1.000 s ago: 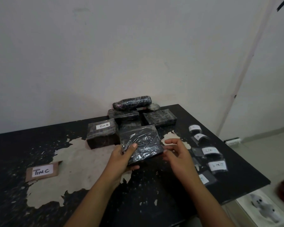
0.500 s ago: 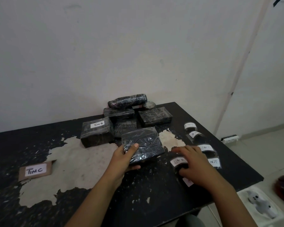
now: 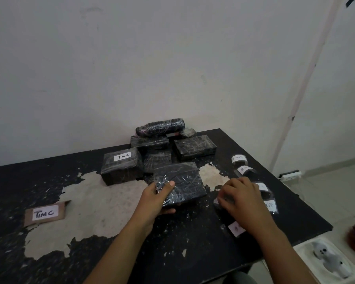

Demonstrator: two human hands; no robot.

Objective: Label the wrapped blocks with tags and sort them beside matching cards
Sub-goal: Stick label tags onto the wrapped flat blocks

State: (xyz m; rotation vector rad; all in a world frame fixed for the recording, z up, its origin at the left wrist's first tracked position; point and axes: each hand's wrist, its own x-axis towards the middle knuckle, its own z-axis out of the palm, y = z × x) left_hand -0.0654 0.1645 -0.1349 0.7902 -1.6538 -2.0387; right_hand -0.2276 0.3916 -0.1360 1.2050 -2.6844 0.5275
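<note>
I see the black table [image 3: 193, 253] with its paint peeled, its left edge cut off. Behind sit six wrapped bundles, one block [image 3: 121, 168] tagged "Tim B"; the rear ones overlap and blur. My left hand [image 3: 155, 198] grips the unlabelled wrapped block [image 3: 180, 184] near centre. My right hand [image 3: 242, 198] covers the tags [image 3: 239, 158]; its grip I cannot tell. Five tags show. One card [image 3: 45, 213] reads "Tim C".
</note>
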